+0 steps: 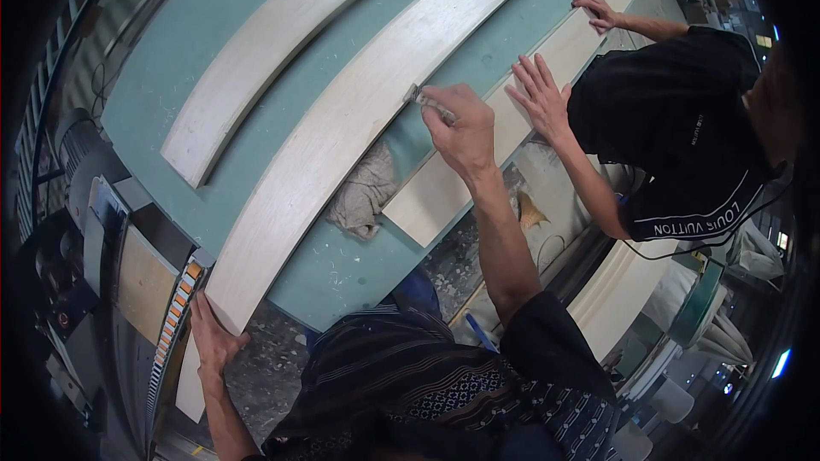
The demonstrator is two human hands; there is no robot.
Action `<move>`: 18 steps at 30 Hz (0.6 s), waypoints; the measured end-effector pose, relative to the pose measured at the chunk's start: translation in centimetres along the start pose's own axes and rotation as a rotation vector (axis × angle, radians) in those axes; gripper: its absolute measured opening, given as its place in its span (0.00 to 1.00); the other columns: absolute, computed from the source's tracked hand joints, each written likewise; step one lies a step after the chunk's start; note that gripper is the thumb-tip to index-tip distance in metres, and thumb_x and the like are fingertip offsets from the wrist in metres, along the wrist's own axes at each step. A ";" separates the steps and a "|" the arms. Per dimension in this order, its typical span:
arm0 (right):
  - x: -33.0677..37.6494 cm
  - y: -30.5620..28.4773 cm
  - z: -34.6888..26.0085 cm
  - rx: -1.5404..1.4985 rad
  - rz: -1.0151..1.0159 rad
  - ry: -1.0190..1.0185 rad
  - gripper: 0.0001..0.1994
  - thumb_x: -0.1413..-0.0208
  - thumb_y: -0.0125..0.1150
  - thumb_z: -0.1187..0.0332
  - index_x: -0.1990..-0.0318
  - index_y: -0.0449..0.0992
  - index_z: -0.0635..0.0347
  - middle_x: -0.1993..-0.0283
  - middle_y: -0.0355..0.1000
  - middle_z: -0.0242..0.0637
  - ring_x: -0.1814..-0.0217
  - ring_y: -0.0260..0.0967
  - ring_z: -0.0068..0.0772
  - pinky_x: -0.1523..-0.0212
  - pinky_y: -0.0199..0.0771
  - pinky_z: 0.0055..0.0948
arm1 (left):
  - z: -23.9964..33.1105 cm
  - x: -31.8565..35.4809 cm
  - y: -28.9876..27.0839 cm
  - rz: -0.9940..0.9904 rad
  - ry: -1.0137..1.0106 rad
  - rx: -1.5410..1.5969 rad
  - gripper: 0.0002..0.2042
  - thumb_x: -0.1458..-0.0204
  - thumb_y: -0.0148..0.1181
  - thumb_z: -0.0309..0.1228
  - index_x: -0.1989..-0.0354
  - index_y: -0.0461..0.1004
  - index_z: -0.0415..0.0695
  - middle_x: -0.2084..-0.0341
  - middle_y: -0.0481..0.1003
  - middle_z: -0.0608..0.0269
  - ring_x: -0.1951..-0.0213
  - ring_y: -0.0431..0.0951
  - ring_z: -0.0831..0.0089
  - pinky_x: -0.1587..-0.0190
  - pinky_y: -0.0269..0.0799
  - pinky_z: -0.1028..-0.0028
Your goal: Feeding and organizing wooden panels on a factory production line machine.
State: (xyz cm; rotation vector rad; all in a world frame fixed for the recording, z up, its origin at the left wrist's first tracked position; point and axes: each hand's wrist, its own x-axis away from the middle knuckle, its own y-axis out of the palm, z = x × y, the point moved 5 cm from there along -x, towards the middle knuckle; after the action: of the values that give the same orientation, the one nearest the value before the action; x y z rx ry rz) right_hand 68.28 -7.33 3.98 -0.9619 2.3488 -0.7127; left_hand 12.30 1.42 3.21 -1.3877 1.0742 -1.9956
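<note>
A long, pale, curved wooden board (342, 111) lies across the green tabletop, its near end projecting past the edge. My left hand (215, 341) rests on that near end, fingers stretched along it and thumb spread apart. Over the board's right edge, my right hand (465, 128) is closed on a small metal hand tool (415, 95). The tool's tip meets the edge; its exact kind is hard to make out, as my fingers cover most of it. A crumpled grey cloth (366, 195) lies beside the board, below my right hand.
Another curved board (248, 60) lies on the green tabletop (342, 277) to the left. A co-worker on the right has both hands on a straighter pale board (431, 205). Machine parts with a row of orange blocks (178, 306) stand by my left hand.
</note>
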 end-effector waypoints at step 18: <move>2.0 0.6 -1.2 0.005 0.156 0.006 0.12 0.51 0.68 0.78 0.57 0.84 0.61 0.65 0.78 0.41 0.67 0.77 0.36 0.67 0.76 0.29 | 0.6 -0.1 -0.3 -0.021 -0.016 0.009 0.60 0.81 0.79 0.30 0.31 0.51 0.30 0.44 0.62 0.39 0.44 0.68 0.39 0.39 0.69 0.52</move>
State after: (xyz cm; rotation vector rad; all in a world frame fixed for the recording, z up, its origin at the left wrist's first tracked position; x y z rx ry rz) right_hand 65.97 -8.09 3.98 -0.7650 2.3946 -0.6599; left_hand 12.91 1.51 3.49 -1.4135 1.0464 -1.9990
